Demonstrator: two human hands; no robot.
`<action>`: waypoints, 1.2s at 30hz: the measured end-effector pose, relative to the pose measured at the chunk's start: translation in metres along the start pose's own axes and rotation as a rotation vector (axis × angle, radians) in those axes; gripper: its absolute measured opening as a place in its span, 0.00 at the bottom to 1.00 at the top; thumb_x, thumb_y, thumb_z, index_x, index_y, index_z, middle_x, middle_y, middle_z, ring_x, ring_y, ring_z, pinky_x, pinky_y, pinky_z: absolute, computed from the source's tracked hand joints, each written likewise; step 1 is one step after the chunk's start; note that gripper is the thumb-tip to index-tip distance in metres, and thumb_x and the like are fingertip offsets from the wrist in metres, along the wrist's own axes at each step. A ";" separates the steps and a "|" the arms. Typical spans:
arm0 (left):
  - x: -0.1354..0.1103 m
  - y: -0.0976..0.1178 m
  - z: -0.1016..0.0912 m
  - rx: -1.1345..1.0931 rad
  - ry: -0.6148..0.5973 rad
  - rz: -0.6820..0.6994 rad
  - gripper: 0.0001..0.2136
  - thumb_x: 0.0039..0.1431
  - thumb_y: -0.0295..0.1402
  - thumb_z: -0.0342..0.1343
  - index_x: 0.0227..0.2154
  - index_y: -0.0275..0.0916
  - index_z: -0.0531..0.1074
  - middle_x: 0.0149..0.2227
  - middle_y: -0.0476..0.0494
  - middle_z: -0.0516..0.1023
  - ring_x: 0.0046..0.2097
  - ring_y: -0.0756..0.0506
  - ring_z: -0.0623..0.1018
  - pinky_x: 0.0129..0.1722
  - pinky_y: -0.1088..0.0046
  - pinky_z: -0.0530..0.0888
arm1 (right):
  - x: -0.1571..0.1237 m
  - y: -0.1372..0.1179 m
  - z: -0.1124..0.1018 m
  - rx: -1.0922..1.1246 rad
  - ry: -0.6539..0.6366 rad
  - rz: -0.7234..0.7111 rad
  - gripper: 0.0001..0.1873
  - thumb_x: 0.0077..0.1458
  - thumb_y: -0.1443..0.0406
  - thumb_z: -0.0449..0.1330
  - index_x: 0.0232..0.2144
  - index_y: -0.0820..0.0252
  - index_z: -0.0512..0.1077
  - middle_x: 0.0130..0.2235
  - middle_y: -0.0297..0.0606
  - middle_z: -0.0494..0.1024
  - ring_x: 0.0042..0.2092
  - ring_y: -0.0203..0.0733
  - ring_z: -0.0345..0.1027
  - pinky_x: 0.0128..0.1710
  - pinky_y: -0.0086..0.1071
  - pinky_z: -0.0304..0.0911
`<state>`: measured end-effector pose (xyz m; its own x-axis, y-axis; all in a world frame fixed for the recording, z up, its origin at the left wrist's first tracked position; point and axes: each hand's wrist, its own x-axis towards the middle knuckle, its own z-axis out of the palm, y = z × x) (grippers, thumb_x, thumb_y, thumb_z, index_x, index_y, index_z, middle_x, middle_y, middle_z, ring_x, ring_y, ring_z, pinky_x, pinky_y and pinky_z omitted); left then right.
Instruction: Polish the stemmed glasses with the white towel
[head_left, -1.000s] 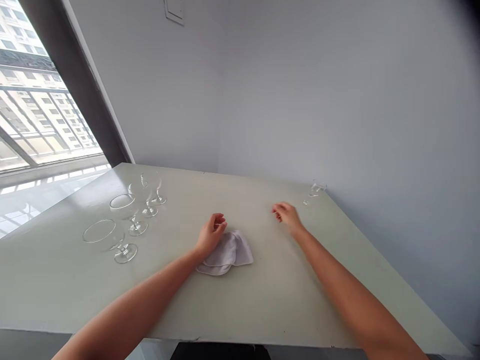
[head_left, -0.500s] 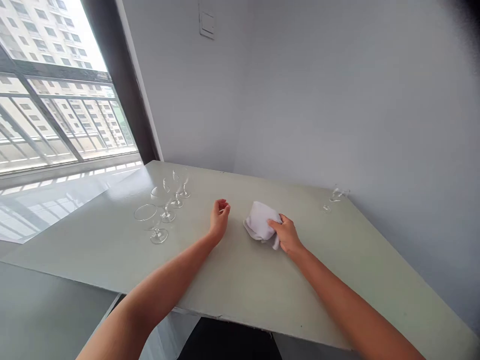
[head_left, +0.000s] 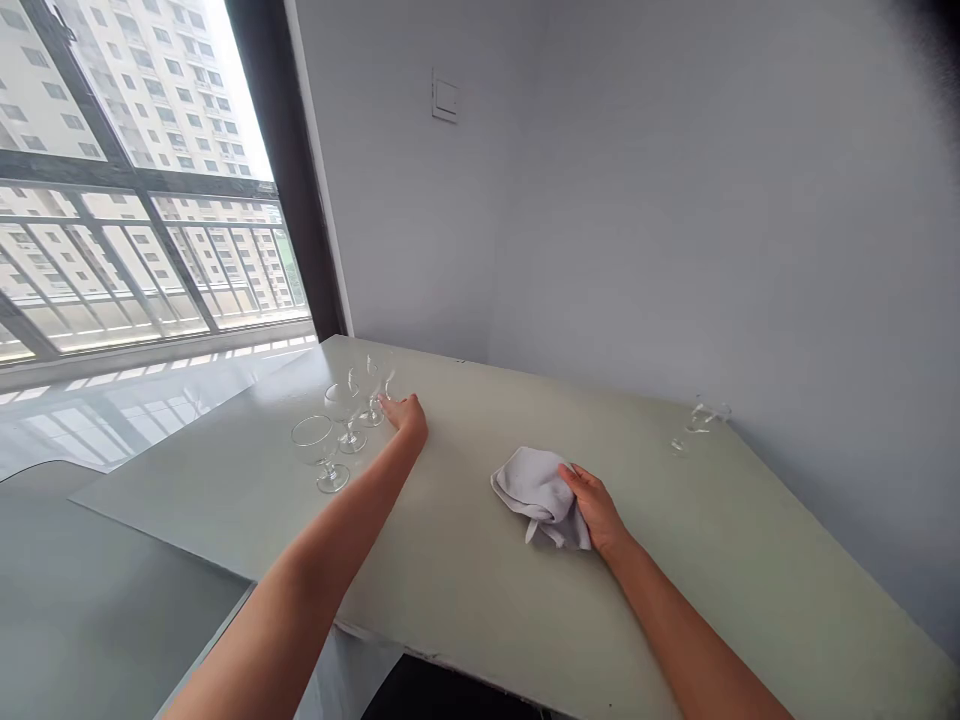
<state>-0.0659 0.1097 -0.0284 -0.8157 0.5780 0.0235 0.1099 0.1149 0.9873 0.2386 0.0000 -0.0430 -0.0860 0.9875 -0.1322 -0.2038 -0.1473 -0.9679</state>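
Note:
My left hand [head_left: 405, 413] reaches out to a row of several clear stemmed glasses [head_left: 341, 420] at the table's left side. Its fingers are stretched toward the farthest glass [head_left: 381, 385] and touch or nearly touch it. The nearest glass [head_left: 319, 450] stands upright at the front of the row. My right hand [head_left: 596, 505] grips a crumpled white cloth [head_left: 536, 490] that lies on the pale table [head_left: 465, 560].
A single clear glass [head_left: 701, 420] stands alone at the table's far right, near the grey wall. A large window with a railing fills the left. The table's front edge runs diagonally below my arms. A light switch [head_left: 446, 97] is on the wall.
My left hand has left the cloth and reached out to the row of glasses. My right hand has taken hold of the cloth and drawn it right and nearer. The view has swung left.

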 end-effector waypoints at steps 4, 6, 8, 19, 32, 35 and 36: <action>0.017 0.004 0.014 0.042 0.142 -0.091 0.33 0.51 0.29 0.53 0.57 0.33 0.43 0.59 0.25 0.48 0.60 0.37 0.57 0.54 0.58 0.59 | -0.001 -0.003 -0.001 0.075 -0.037 0.063 0.15 0.40 0.54 0.64 0.25 0.60 0.70 0.22 0.31 0.73 0.24 0.37 0.65 0.26 0.29 0.60; 0.024 0.007 0.017 0.054 0.178 -0.092 0.32 0.51 0.31 0.53 0.56 0.34 0.45 0.59 0.26 0.49 0.61 0.37 0.55 0.55 0.58 0.59 | -0.001 -0.003 -0.004 0.087 -0.036 0.090 0.14 0.37 0.58 0.66 0.24 0.60 0.69 0.21 0.29 0.72 0.22 0.35 0.64 0.24 0.28 0.59; 0.030 0.009 0.019 0.063 0.189 -0.079 0.29 0.52 0.32 0.53 0.55 0.36 0.47 0.58 0.29 0.53 0.60 0.38 0.57 0.54 0.60 0.60 | 0.000 -0.003 -0.007 0.109 -0.028 0.100 0.14 0.34 0.61 0.67 0.23 0.59 0.68 0.21 0.28 0.72 0.22 0.34 0.64 0.23 0.28 0.59; -0.037 0.022 0.023 0.110 -0.206 0.263 0.15 0.46 0.39 0.58 0.37 0.42 0.65 0.38 0.45 0.70 0.42 0.45 0.71 0.40 0.68 0.67 | 0.008 -0.014 -0.018 0.304 0.191 0.090 0.09 0.36 0.63 0.64 0.22 0.63 0.72 0.21 0.36 0.75 0.24 0.41 0.69 0.24 0.32 0.63; -0.136 -0.004 0.006 0.229 -0.565 0.680 0.20 0.52 0.41 0.50 0.47 0.40 0.55 0.28 0.51 0.69 0.27 0.49 0.69 0.27 0.73 0.65 | 0.014 -0.031 -0.047 0.418 0.501 -0.170 0.13 0.31 0.72 0.59 0.26 0.58 0.67 0.25 0.29 0.74 0.29 0.36 0.69 0.29 0.27 0.65; -0.136 -0.006 0.003 0.240 -0.520 0.757 0.26 0.51 0.43 0.52 0.51 0.41 0.52 0.32 0.48 0.70 0.29 0.48 0.70 0.31 0.70 0.67 | 0.007 -0.033 -0.038 0.382 0.448 -0.226 0.11 0.35 0.67 0.60 0.28 0.56 0.68 0.30 0.32 0.75 0.34 0.38 0.70 0.32 0.29 0.67; -0.136 -0.005 0.002 0.236 -0.508 0.784 0.27 0.51 0.44 0.52 0.52 0.41 0.51 0.32 0.48 0.69 0.30 0.48 0.70 0.33 0.69 0.68 | 0.005 -0.033 -0.036 0.362 0.431 -0.244 0.10 0.37 0.65 0.60 0.29 0.56 0.69 0.31 0.33 0.75 0.35 0.39 0.70 0.32 0.30 0.67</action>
<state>0.0460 0.0322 -0.0374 -0.1242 0.8340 0.5377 0.6757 -0.3257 0.6613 0.2800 0.0122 -0.0190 0.3912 0.9181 -0.0638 -0.4930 0.1505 -0.8569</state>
